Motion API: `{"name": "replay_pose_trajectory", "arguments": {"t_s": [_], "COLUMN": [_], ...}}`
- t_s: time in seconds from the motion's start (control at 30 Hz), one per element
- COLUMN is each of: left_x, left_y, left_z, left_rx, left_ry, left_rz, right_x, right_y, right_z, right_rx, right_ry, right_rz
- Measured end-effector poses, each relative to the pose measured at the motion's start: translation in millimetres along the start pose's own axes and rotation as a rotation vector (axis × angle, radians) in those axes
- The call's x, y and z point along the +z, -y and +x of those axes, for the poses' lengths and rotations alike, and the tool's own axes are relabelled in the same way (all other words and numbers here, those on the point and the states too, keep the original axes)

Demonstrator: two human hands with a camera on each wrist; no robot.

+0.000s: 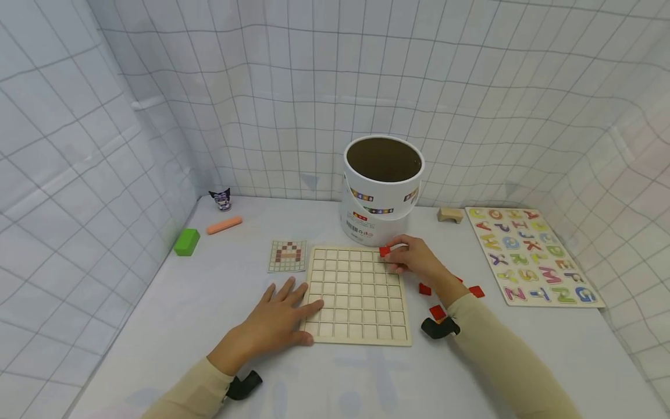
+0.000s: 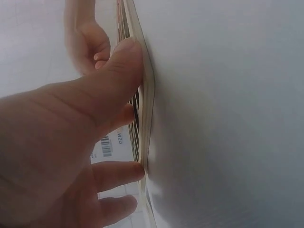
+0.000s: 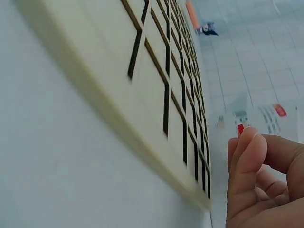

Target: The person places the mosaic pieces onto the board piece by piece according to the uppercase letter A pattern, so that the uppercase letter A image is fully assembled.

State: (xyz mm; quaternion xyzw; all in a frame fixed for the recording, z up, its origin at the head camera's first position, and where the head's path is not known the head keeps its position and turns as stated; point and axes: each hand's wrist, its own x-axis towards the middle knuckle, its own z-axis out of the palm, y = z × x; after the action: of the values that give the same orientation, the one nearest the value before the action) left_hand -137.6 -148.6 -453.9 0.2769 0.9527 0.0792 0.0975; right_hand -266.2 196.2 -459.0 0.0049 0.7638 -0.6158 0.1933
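A pale wooden grid board [image 1: 355, 302] lies flat on the table, divided into small square cells. My left hand [image 1: 277, 322] is spread with straight fingers at the board's left edge, its thumb and fingertips touching it. In the left wrist view the thumb [image 2: 124, 61] rests along the board's rim [image 2: 148, 95]. My right hand [image 1: 417, 262] pinches a red square tile [image 1: 384, 251] over the board's far right corner. Only a sliver of that tile [image 3: 240, 128] shows between the fingertips in the right wrist view. Left of the board lies a pattern card [image 1: 287, 256] with a coloured grid.
A white bucket [image 1: 374, 233] stands behind the board. Several red tiles [image 1: 437, 312] lie around the right forearm. An alphabet board [image 1: 534, 256] is at the right, near a small wooden block [image 1: 450, 215]. At left are a green block [image 1: 186, 242], an orange stick [image 1: 224, 225] and a figurine [image 1: 222, 199].
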Motion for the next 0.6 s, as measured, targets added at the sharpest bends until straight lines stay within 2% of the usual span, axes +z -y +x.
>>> {"name": "replay_pose_trajectory", "arguments": {"t_s": [0.1,0.2,0.37,0.5,0.6], "left_x": [0.3,0.7,1.6,2.7,2.7], "left_y": [-0.1,-0.5,-1.0,0.3,1.4], "left_z": [0.3,0.6,0.6,1.0,1.3], "left_rx": [0.005,0.014,0.024,0.029,0.036], "left_ry": [0.0,-0.003,0.004,0.007,0.002], "left_rz": [0.02,0.032,0.029,0.043,0.053], "right_x": [20.4,35.9,54.4,65.3,69.6], "right_y": [6.0,8.5,9.9,12.4,13.9], "right_z": [6.4,13.7,21.3,23.2,24.0], "right_rx": [-0.011,-0.027,-0.089,-0.152,-0.192], "right_ry": [0.043,0.061,0.051,-0.016,-0.073], "right_rz": [0.023,-0.017,-0.248,-0.448,-0.541]}}
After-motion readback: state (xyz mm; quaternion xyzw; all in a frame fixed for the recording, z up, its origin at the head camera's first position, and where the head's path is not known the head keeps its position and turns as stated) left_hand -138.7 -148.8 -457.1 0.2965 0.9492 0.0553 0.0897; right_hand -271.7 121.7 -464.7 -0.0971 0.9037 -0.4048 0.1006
